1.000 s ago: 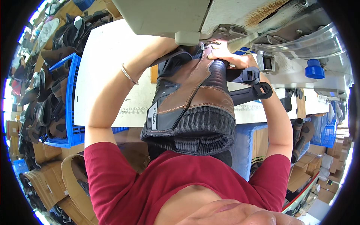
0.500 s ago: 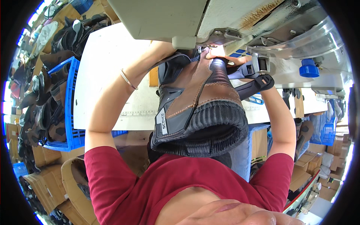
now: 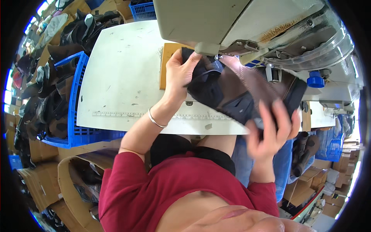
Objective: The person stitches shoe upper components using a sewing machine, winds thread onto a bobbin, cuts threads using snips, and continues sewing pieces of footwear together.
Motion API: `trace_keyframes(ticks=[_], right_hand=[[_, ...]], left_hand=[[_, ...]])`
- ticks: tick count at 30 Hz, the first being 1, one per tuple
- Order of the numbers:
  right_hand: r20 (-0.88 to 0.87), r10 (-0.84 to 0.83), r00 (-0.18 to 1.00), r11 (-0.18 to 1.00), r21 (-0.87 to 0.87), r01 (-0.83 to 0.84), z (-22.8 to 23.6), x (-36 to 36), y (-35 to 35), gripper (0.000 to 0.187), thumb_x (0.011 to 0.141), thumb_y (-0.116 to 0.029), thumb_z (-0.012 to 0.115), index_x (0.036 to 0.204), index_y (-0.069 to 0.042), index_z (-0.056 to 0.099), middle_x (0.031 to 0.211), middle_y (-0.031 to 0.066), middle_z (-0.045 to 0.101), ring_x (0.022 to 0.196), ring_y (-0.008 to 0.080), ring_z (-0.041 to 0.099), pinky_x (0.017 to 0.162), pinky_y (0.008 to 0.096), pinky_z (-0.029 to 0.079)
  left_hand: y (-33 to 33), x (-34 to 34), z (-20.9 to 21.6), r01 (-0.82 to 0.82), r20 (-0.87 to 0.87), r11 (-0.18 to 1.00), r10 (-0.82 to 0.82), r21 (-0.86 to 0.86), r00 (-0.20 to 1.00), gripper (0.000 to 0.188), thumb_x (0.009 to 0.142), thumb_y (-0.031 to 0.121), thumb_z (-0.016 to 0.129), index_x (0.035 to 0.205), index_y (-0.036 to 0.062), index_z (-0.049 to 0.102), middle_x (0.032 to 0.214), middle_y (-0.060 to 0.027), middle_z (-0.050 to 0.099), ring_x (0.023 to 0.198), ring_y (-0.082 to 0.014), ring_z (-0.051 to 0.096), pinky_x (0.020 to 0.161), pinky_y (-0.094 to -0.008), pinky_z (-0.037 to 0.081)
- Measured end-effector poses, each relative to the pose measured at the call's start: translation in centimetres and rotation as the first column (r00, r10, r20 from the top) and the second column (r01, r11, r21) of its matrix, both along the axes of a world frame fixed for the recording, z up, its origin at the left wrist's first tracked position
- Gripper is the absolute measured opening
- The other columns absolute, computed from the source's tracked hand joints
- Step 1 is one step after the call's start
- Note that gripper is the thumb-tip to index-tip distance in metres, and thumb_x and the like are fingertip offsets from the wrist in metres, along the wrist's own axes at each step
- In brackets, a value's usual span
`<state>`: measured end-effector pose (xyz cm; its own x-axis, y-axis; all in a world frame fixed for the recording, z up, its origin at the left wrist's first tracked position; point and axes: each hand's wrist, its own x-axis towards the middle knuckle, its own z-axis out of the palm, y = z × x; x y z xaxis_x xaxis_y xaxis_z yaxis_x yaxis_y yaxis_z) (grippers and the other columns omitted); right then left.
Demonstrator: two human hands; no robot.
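A brown and black boot upper [image 3: 232, 87] lies slantwise over the white table, its middle beneath the sewing machine head [image 3: 193, 23]. My left hand [image 3: 179, 73] pinches its left end, thumb on top and fingers beneath. At its right part, my right hand [image 3: 268, 129] has bent fingers over the near edge; motion smears them. A lit patch falls on the brown leather just below the machine, where the head hides part of the upper. The ribbed collar seen before is turned out of sight.
The white table [image 3: 116, 77] carries a printed ruler along its near edge and a yellow-brown block [image 3: 164, 58]. Left stands a blue crate [image 3: 73, 104] heaped with boot uppers. An open carton [image 3: 65, 174] holds more below. A blue knob [image 3: 315, 79] sits on the machine at right.
The boot upper has swung from pointing toward me to lying crosswise. My left hand has come out from behind it to its left end; my right hand has moved nearer, onto its right part.
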<state>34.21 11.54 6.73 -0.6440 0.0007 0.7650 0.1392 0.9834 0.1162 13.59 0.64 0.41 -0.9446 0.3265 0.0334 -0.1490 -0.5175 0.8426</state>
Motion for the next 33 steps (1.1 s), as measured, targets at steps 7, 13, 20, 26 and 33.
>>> trace_keyframes(ticks=[7, 13, 20, 26, 33], right_hand=[[-0.006, 0.158, 0.987, 0.944, -0.293, -0.153, -0.4, -4.2, 11.7, 0.031, 0.08, -0.016, 0.059, 0.11, -0.011, 0.066, 0.12, 0.0087, 0.056, 0.116, 0.0295, 0.044, 0.102, 0.0377, 0.029], [0.015, 0.243, 0.97, 0.715, -0.679, -0.168, -0.1, -6.2, 15.0, 0.028, 0.083, -0.017, 0.063, 0.106, -0.001, 0.065, 0.093, 0.0097, 0.066, 0.091, 0.0184, 0.06, 0.087, 0.0267, 0.041], [-0.335, 0.097, 0.937, 0.978, -0.144, -0.152, -1.8, 0.9, 11.5, 0.02, 0.087, -0.006, 0.052, 0.098, 0.006, 0.064, 0.101, 0.0175, 0.065, 0.095, 0.029, 0.061, 0.09, 0.0375, 0.045], [-0.647, -0.394, 0.653, 0.859, -0.513, 0.01, 7.1, 10.7, 28.3, 0.037, 0.097, -0.025, 0.043, 0.118, 0.005, 0.052, 0.119, 0.0151, 0.056, 0.107, 0.0244, 0.054, 0.092, 0.0347, 0.042], [-0.298, -0.321, 0.899, 0.514, -0.852, -0.098, 9.5, 13.6, 45.1, 0.054, 0.098, -0.042, 0.034, 0.125, 0.002, 0.048, 0.117, 0.0104, 0.053, 0.106, 0.0191, 0.051, 0.091, 0.0318, 0.041]], left_hand=[[-0.4, -0.8, -0.1, 0.144, -0.01, 0.978, -0.147, -0.152, 0.989, 0.041, 0.079, 0.038, 0.069, 0.089, -0.001, 0.061, 0.071, -0.0018, 0.06, 0.059, -0.0072, 0.055, 0.049, -0.0187, 0.038], [-0.3, 0.1, 0.9, 0.195, 0.003, 0.975, -0.196, -0.104, 0.981, 0.038, 0.079, 0.027, 0.068, 0.104, -0.0018, 0.061, 0.089, -0.0053, 0.065, 0.075, -0.0127, 0.059, 0.063, -0.0233, 0.045], [-0.8, -1.2, 0.3, 0.246, -0.087, 0.964, -0.255, -0.097, 0.963, 0.033, 0.079, 0.011, 0.066, 0.108, -0.0039, 0.059, 0.099, -0.0093, 0.066, 0.093, -0.0153, 0.061, 0.082, -0.0276, 0.047], [-0.1, -0.8, 0.6, 0.26, 0.032, 0.965, -0.259, -0.038, 0.965, 0.033, 0.079, 0.008, 0.066, 0.109, -0.005, 0.058, 0.106, -0.0126, 0.064, 0.1, -0.0186, 0.06, 0.088, -0.0284, 0.045], [-0.2, -1.3, -0.5, 0.236, -0.096, 0.971, -0.238, -0.036, 0.966, 0.033, 0.082, 0.007, 0.064, 0.111, -0.0046, 0.055, 0.104, -0.0134, 0.063, 0.098, -0.0195, 0.06, 0.086, -0.0293, 0.047]])
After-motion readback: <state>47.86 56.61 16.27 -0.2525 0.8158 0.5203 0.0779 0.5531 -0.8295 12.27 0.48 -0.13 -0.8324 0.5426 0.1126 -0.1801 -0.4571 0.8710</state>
